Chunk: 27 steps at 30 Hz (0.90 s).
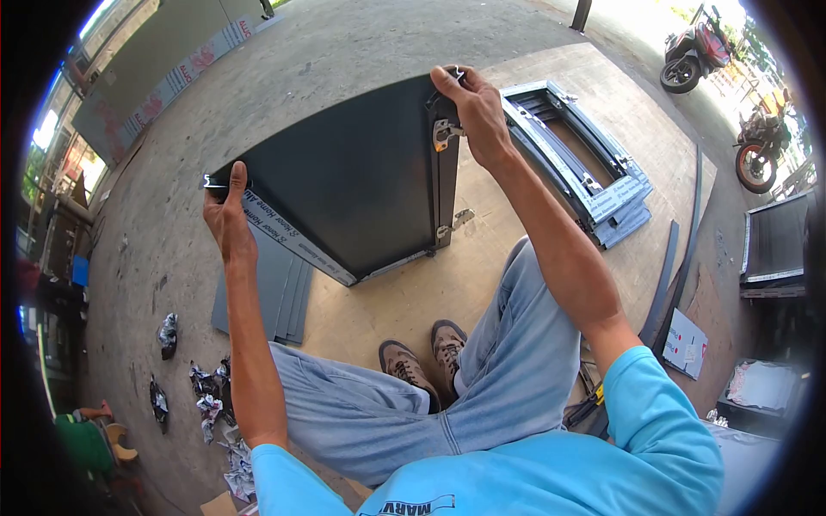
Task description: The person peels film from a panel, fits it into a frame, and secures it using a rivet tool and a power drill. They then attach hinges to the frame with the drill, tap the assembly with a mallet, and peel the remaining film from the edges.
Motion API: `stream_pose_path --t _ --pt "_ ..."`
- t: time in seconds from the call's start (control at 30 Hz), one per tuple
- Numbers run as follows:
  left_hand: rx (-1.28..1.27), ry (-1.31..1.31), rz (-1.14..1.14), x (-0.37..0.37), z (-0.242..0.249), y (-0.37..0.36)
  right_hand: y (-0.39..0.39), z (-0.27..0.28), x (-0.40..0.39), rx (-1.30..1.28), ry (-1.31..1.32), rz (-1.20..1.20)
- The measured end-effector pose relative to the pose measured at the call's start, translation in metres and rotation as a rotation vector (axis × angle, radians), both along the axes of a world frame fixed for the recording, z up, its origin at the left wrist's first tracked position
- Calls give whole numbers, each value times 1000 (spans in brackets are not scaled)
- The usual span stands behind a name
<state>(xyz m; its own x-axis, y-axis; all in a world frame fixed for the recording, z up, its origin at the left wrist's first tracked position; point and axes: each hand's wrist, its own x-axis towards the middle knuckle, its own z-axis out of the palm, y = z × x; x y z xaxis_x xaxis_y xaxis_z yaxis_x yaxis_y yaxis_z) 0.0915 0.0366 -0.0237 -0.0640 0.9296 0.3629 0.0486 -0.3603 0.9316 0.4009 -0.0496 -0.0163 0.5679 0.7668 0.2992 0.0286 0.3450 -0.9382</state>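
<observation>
A dark framed cabinet door [344,172] stands tilted upright in front of my knees, its lower corner near the plywood sheet. Two metal hinges show on its right side, an upper hinge [442,136] and a lower hinge [456,224]. Printed protective film [297,241] runs along the left frame rail. My left hand [228,215] is closed around the upper left corner, thumb on the near face. Closed around the upper right corner is my right hand [473,107], above the upper hinge. The fingers behind the door are partly hidden.
A stack of film-wrapped frames [602,198] lies right on the plywood sheet [490,249]. Grey panels [267,288] lie to the left, near crumpled wrapping [211,391]. Long dark strips [671,267] lie at right. Motorcycles [695,53] stand beyond; another person [90,443] is lower left.
</observation>
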Motion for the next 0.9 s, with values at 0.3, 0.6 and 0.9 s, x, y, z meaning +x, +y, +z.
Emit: stream_pose_path --t 0.3,0.6,0.9 --pt "321 -60 52 39 1 -144 2 19 4 231 195 -253" --pt "391 159 -319 125 -17 -268 43 -2 48 193 294 241" --pt "-334 59 94 82 -108 -42 30 -40 83 130 310 323"
